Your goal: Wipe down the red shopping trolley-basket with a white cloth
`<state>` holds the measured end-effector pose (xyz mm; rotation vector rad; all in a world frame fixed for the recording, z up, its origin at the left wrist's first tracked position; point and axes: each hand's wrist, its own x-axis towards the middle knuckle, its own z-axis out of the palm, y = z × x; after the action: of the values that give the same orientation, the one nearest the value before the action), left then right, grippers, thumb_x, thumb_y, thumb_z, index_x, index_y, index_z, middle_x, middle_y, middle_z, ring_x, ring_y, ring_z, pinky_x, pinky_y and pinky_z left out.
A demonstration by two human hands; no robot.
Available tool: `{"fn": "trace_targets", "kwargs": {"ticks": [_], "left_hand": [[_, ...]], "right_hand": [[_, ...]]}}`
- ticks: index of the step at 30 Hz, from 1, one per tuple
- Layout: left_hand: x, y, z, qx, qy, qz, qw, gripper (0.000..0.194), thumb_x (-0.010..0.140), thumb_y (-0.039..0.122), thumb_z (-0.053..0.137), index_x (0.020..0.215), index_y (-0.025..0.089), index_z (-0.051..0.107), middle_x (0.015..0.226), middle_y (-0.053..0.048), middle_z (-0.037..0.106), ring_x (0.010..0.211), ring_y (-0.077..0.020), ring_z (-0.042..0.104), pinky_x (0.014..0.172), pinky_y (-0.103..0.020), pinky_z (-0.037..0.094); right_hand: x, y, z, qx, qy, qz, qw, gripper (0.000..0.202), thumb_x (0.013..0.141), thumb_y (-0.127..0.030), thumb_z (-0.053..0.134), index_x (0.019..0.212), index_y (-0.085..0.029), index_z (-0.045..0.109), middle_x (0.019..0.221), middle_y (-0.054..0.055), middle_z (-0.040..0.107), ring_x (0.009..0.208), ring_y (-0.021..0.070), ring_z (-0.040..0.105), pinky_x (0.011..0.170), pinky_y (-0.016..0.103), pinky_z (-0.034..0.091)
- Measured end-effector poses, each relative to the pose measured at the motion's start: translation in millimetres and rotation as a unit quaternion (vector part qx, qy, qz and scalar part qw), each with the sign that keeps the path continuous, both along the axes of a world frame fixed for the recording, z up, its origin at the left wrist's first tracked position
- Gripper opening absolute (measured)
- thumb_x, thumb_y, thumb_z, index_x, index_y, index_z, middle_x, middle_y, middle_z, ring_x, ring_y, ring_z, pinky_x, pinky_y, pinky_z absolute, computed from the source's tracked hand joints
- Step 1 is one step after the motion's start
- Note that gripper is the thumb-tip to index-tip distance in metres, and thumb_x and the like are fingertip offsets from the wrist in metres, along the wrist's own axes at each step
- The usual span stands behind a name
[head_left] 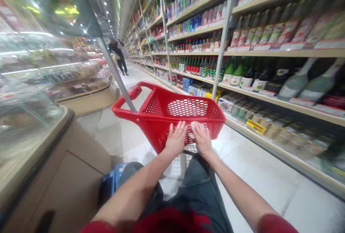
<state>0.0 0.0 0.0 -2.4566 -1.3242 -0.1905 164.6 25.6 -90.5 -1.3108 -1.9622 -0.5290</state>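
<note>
Just beyond the denim-clad knees (198,170), with left hand (175,141) and right hand (202,141) slightly apart, fingers extended, laid against the near side of the red shopping cart (151,127), apparently without clamping. Impossible to tell how hard. To steady well, press evenly with both palms and keep fingertips out of the lattice holes. Between display counter (81,150) and bottle shelves (269,99), allow for the slanting metal pole (116,73); farther down the aisle, watch for the dark-clothed person (120,56).
</note>
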Motion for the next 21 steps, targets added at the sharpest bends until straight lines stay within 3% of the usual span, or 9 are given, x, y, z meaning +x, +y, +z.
{"fn": "trace_targets", "kwargs": {"ticks": [4, 9, 11, 13, 18, 21], "left_hand": [[-16, -9, -4.9, -0.005, 0.000, 0.009, 1.000, 0.055, 0.082, 0.018, 0.033, 0.136, 0.009, 0.031, 0.148, -0.012, 0.024, 0.137, -0.0243, 0.017, 0.108, -0.056, 0.015], [-29, -7, 2.7, 0.021, -0.021, 0.039, 0.999, 0.056, 0.082, 0.018, 0.033, 0.138, 0.010, 0.029, 0.149, -0.011, 0.022, 0.138, -0.0232, 0.012, 0.109, -0.056, 0.011], [-34, -7, 7.2, 0.024, -0.025, 0.047, 0.998, 0.056, 0.082, 0.018, 0.033, 0.138, 0.010, 0.028, 0.149, -0.011, 0.020, 0.138, -0.0232, 0.011, 0.110, -0.056, 0.011], [-38, -8, 8.9, 0.022, -0.026, 0.049, 0.998, 0.057, 0.082, 0.018, 0.033, 0.138, 0.009, 0.028, 0.149, -0.011, 0.020, 0.138, -0.0236, 0.012, 0.109, -0.056, 0.012], [-54, -15, 0.4, 0.032, -0.025, 0.048, 0.998, 0.056, 0.082, 0.019, 0.034, 0.137, 0.009, 0.030, 0.148, -0.011, 0.022, 0.138, -0.0243, 0.015, 0.109, -0.056, 0.014], [-66, -18, -1.0, 0.043, -0.033, 0.058, 0.997, 0.056, 0.080, 0.017, 0.035, 0.136, 0.010, 0.032, 0.148, -0.011, 0.025, 0.137, -0.0241, 0.018, 0.109, -0.054, 0.015]], "right_hand": [[-9, -17, -1.1, -0.034, -0.041, 0.050, 0.997, 0.048, 0.087, -0.011, 0.037, 0.135, -0.020, 0.038, 0.137, 0.008, 0.043, 0.133, 0.0213, 0.027, 0.106, 0.047, 0.020], [-22, -6, 53.4, 0.024, 0.009, 0.032, 0.999, 0.047, 0.088, -0.011, 0.034, 0.134, -0.019, 0.040, 0.139, 0.010, 0.040, 0.134, 0.0196, 0.024, 0.108, 0.046, 0.017], [-30, 2, 66.3, 0.031, 0.019, 0.025, 0.999, 0.046, 0.088, -0.010, 0.033, 0.133, -0.018, 0.042, 0.139, 0.010, 0.040, 0.134, 0.0196, 0.024, 0.108, 0.046, 0.016], [-37, 4, 62.2, 0.025, 0.014, 0.036, 0.999, 0.043, 0.089, -0.010, 0.033, 0.130, -0.018, 0.045, 0.138, 0.010, 0.042, 0.133, 0.0195, 0.027, 0.108, 0.047, 0.016], [-48, -13, 19.5, -0.010, -0.041, 0.099, 0.994, 0.041, 0.088, -0.011, 0.036, 0.126, -0.020, 0.050, 0.132, 0.010, 0.049, 0.129, 0.0200, 0.035, 0.107, 0.049, 0.018], [-54, -20, 24.0, -0.007, -0.045, 0.108, 0.993, 0.042, 0.088, -0.010, 0.036, 0.127, -0.019, 0.048, 0.133, 0.010, 0.048, 0.130, 0.0202, 0.033, 0.107, 0.048, 0.019]]}}
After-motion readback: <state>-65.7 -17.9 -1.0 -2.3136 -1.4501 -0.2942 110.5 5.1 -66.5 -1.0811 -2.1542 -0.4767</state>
